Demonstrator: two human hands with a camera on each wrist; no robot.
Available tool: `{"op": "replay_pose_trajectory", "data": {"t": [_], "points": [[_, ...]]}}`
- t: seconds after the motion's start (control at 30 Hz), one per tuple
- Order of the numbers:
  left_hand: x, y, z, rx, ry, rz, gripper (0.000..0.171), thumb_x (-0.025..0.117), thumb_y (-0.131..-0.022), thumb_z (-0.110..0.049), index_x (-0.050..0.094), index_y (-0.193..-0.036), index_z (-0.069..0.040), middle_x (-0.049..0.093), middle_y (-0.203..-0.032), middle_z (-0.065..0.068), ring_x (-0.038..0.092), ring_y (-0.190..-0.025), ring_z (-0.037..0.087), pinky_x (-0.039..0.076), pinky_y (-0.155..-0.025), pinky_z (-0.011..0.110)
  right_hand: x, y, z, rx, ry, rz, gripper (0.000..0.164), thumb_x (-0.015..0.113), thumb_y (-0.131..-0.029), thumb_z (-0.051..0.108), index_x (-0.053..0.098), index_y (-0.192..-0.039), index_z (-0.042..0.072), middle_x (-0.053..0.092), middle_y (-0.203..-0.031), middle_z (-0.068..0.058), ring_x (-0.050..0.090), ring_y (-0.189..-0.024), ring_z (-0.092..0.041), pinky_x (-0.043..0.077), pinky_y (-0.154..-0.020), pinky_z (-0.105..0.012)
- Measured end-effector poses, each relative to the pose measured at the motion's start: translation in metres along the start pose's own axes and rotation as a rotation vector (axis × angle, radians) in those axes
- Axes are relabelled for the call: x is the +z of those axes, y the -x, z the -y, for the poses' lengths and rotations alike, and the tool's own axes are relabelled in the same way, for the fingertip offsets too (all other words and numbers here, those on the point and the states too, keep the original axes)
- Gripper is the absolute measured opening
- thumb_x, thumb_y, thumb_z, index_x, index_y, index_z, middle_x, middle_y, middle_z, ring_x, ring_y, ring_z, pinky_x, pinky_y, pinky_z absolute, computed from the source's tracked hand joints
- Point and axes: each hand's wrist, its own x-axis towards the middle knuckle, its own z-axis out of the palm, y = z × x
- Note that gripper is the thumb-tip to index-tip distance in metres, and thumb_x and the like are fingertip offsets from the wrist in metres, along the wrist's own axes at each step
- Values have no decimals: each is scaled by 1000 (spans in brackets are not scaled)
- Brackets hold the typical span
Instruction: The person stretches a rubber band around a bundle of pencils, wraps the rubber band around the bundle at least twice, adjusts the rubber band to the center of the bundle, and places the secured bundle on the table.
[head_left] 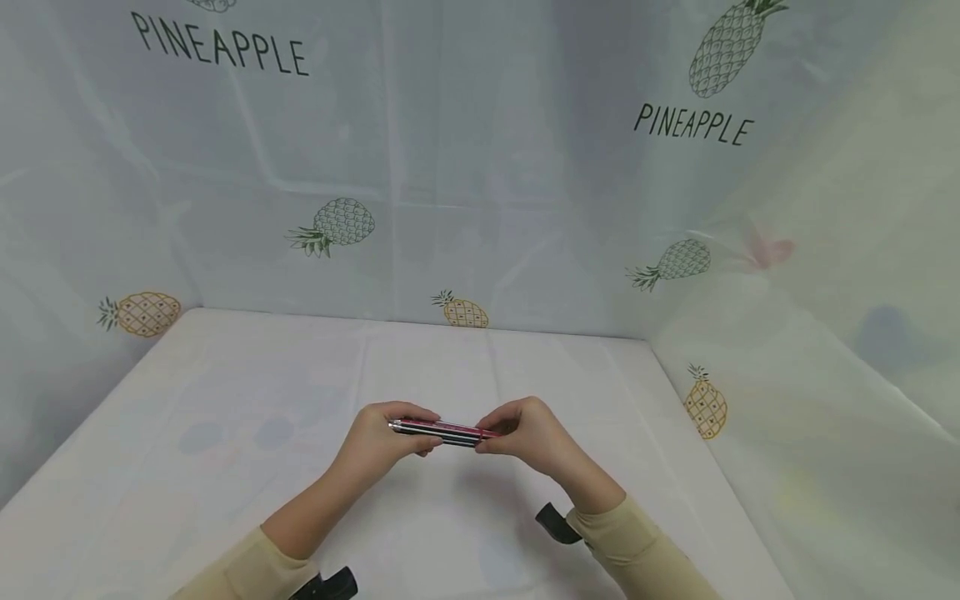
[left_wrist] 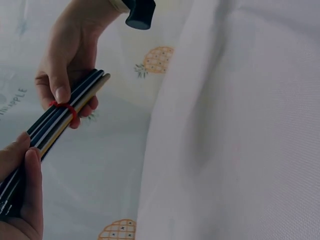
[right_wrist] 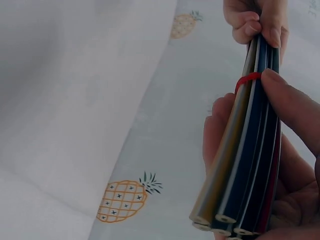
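Observation:
A bundle of several striped pencils [head_left: 453, 432] is held level above the table between both hands. My left hand [head_left: 384, 435] grips one end of it, thumb on the near side and fingers behind. My right hand [head_left: 528, 435] holds the other end, where a red rubber band [right_wrist: 248, 78] circles the pencils. In the right wrist view, that hand's thumb touches the pencils beside the band, and the flat pencil ends [right_wrist: 225, 219] point toward the camera. Dark, white-striped and yellow sides show. The left palm hides the bundle's far end.
A white cloth covers the table [head_left: 247, 383]. Behind it hangs a pale curtain [head_left: 480, 167] printed with pineapples, and another sheet [head_left: 847, 400] hangs along the right side. Black wrist devices [head_left: 557, 525] sit at both sleeves.

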Motion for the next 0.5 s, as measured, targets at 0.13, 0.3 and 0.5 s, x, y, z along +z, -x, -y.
{"op": "replay_pose_trajectory", "data": {"t": [0.13,0.3,0.5], "points": [[2,0,0,-4,30,-17,28,87,-71,-10,76,-97,-7,71,-82,7,70,-68,22,51,-67,32,0,0,3,9,6,-17,17,84,-75,9,78,-90,6,71,-81,1,63,-71,-12,52,-64,-27],[4,-1,2,19,79,-20,28,87,-72,-8,76,-97,-4,71,-84,9,70,-68,23,54,-67,30,-1,-1,7,15,25,-26,17,85,-75,9,78,-90,7,72,-82,1,62,-70,-12,51,-61,-26],[10,-1,3,58,116,0,28,86,-73,-6,75,-98,-2,71,-85,11,70,-68,24,56,-67,31,1,-2,10,-3,69,-10,19,85,-74,13,79,-92,10,72,-83,3,59,-72,-13,49,-60,-27]]}}
